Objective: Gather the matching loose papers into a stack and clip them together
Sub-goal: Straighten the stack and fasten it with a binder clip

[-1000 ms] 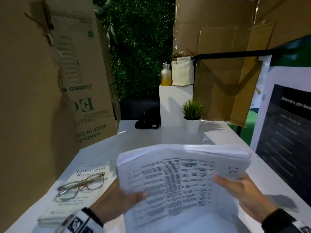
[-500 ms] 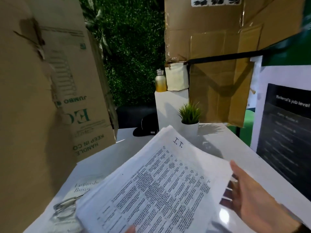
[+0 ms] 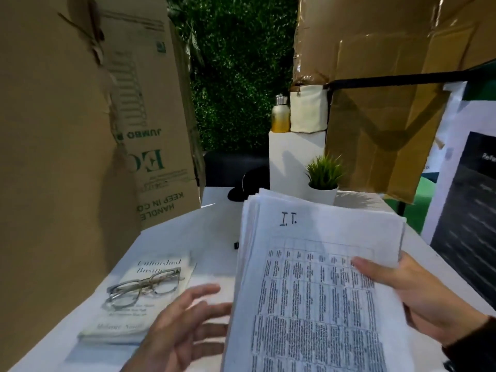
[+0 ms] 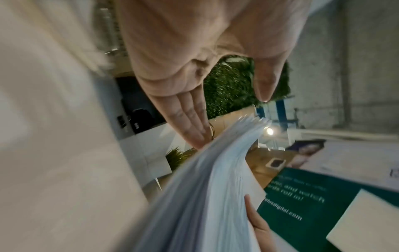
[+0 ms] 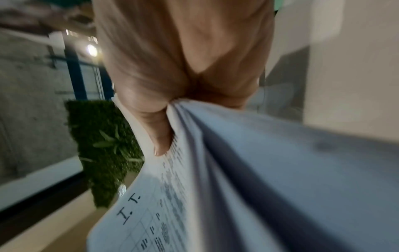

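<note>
One hand now carries our "I.T." paper stack (image 3: 316,285), the right hand (image 3: 418,299) pinching its edge at lower right; left hand (image 3: 185,326) has released, fingers spread, free for clipping.

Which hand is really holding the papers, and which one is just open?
The right hand holds the stack of papers, thumb pinching the top page. The left hand is only spread open beside the stack's left edge, gripping nothing.

Your head camera looks down and forward over the white table (image 3: 171,234). Both wrist cameras sit close, looking along each palm, sharing the paper stack (image 3: 316,291) and green hedge wall (image 3: 241,76).
</note>
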The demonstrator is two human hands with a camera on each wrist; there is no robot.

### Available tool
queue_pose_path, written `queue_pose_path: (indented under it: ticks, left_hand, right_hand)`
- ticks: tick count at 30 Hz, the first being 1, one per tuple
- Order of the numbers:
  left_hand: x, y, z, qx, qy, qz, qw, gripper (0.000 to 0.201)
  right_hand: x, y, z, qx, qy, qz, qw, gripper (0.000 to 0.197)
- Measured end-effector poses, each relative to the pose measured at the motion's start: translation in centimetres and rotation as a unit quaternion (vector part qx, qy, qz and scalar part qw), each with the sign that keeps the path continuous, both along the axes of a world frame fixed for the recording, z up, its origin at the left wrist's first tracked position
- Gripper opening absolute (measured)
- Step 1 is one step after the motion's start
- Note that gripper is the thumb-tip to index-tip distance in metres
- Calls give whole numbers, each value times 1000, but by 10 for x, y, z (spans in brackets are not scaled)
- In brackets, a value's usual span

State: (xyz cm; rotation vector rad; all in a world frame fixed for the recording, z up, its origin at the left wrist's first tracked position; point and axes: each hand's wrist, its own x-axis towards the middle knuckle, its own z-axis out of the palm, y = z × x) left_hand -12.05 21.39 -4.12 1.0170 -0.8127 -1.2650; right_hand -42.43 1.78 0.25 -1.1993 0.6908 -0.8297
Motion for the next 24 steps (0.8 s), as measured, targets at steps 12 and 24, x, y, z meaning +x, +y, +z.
queue_pose_path:
  ticks: [12, 24]
  left_hand:
    - [16, -79, -33, 149, -161, 57, 974, 31]
    - [44, -107, -80, 268, -243, 85, 928, 78]
  right_hand:
    - [60, -12, -77, 22, 133, 172, 976, 46]
    - [208, -130, -41, -395, 382, 76, 832, 9]
